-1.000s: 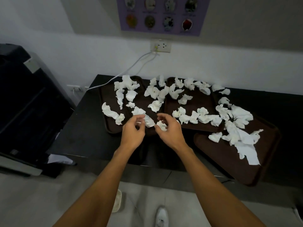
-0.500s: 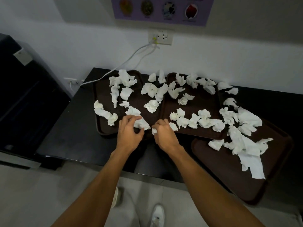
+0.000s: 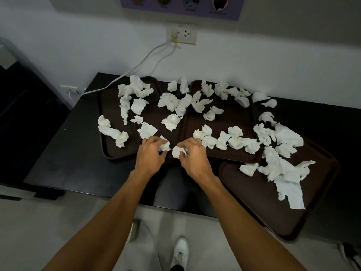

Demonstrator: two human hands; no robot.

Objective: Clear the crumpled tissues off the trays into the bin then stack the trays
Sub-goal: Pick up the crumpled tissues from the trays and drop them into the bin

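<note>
Three dark brown trays lie on a black table point(image 3: 64, 161): a left tray point(image 3: 109, 145), a middle tray point(image 3: 230, 112) and a right tray point(image 3: 259, 200) that overhangs the front edge. Several white crumpled tissues cover them, such as one tissue point(image 3: 171, 121) on the left tray and a big flat one point(image 3: 289, 188) on the right tray. My left hand point(image 3: 150, 155) grips a crumpled tissue point(image 3: 164, 147) at the near edge of the left tray. My right hand point(image 3: 193, 155) pinches another tissue point(image 3: 177, 151) beside it. No bin shows.
A white cable point(image 3: 136, 67) runs from a wall socket point(image 3: 181, 34) down over the table's back left corner. A large black machine point(image 3: 23, 106) stands to the left. My shoe point(image 3: 180, 251) is on the tiled floor below.
Both hands have closed on tissues at the near edge of the trays, where earlier their fingers were reaching over them. The view has tilted down and drawn nearer.
</note>
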